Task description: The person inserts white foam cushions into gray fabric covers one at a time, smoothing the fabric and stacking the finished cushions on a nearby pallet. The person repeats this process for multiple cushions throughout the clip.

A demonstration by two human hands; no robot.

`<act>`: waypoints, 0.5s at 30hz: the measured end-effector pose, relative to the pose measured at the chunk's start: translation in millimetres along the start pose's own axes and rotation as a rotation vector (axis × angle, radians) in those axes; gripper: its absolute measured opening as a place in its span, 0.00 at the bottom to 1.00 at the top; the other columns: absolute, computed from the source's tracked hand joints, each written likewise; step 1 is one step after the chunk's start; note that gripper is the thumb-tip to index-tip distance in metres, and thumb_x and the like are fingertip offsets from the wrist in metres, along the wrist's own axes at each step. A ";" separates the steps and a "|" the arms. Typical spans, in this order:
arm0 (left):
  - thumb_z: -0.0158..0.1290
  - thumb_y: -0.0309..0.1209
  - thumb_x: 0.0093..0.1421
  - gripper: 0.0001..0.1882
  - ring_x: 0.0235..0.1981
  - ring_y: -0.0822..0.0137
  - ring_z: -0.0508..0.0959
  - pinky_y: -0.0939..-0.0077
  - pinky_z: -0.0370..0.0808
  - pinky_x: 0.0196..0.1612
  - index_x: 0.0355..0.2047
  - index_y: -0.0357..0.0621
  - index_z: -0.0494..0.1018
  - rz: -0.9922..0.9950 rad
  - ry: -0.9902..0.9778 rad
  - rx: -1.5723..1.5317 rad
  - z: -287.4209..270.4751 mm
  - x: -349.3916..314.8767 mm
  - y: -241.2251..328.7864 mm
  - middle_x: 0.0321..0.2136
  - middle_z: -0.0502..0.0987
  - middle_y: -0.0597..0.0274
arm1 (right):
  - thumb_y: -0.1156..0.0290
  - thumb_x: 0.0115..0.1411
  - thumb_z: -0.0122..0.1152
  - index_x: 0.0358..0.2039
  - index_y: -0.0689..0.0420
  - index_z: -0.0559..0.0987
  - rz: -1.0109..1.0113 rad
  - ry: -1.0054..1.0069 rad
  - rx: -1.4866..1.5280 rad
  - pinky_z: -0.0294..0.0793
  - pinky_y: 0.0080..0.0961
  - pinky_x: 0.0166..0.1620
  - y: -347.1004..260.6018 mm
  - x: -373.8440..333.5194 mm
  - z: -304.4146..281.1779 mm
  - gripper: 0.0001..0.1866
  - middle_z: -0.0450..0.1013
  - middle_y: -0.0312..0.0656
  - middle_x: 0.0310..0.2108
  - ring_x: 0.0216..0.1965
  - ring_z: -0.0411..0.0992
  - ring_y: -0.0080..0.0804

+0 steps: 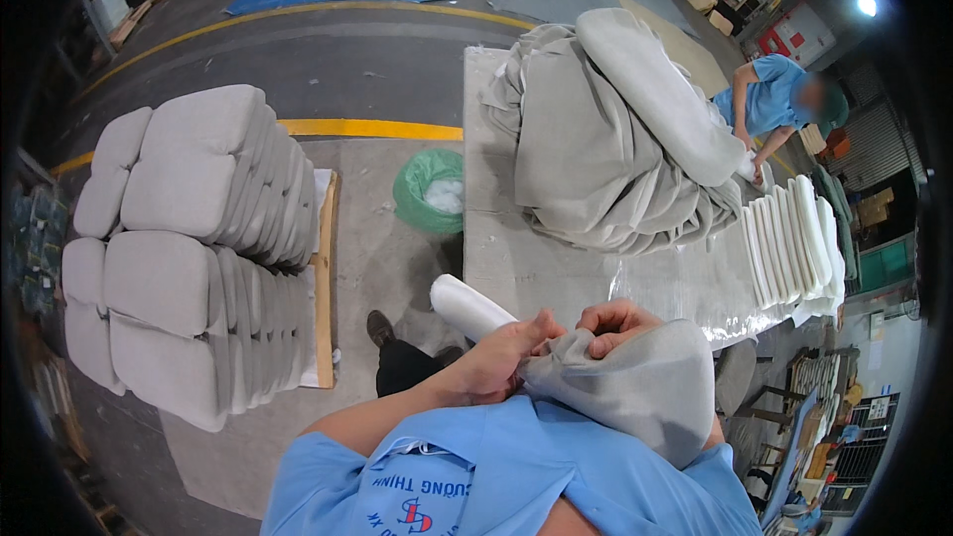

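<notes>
Close against my body is a white foam pad point(467, 305) partly inside a grey fabric cover point(645, 372). Its bare white end sticks out to the left, while the cover bulges out to the right. My left hand point(496, 357) is closed on the gathered edge of the cover, beside the bare foam. Just right of it, my right hand point(617, 323) pinches the bunched cloth with its fingers curled. Part of the cover's opening is hidden beneath my fingers.
A table point(486, 228) ahead bears a heap of grey covers point(586, 139), a long white pad point(655, 89) and a row of white pads point(789, 238). Stacked grey cushions point(189, 169) stand at left, near a green bag point(422, 184). Another person point(769, 89) works at the table's far right.
</notes>
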State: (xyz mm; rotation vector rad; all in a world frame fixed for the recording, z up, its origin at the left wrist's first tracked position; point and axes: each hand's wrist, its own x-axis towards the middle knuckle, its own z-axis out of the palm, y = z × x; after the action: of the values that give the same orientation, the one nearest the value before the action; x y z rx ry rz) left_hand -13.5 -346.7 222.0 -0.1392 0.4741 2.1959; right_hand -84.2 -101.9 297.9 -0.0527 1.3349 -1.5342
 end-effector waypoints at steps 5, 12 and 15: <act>0.55 0.44 0.73 0.22 0.52 0.71 0.77 0.70 0.74 0.56 0.60 0.46 0.72 0.067 -0.109 0.057 -10.8 -5.3 -18.7 0.50 0.79 0.67 | 0.67 0.64 0.73 0.43 0.63 0.80 0.001 -0.016 -0.015 0.77 0.20 0.39 -17.4 13.7 11.0 0.15 0.81 0.38 0.36 0.36 0.78 0.20; 0.51 0.40 0.76 0.16 0.53 0.71 0.77 0.65 0.74 0.61 0.59 0.49 0.71 0.349 0.144 -0.212 -19.6 -14.3 -26.4 0.50 0.79 0.68 | 0.63 0.69 0.68 0.46 0.58 0.77 0.043 -0.011 -0.057 0.74 0.17 0.36 -12.1 72.4 10.2 0.14 0.79 0.31 0.34 0.35 0.76 0.15; 0.48 0.39 0.77 0.12 0.49 0.73 0.78 0.69 0.75 0.57 0.55 0.50 0.72 0.444 0.330 -0.170 -35.9 -16.8 -28.8 0.47 0.80 0.69 | 0.59 0.70 0.67 0.45 0.57 0.79 0.093 0.045 -0.301 0.73 0.19 0.37 -17.0 111.0 14.2 0.14 0.78 0.31 0.33 0.36 0.75 0.15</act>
State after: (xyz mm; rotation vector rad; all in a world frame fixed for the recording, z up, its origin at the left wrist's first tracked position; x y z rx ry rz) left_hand 17.1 -356.8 185.0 -0.5390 0.5373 2.6637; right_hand -136.1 -192.4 253.8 -0.1433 1.5740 -1.2534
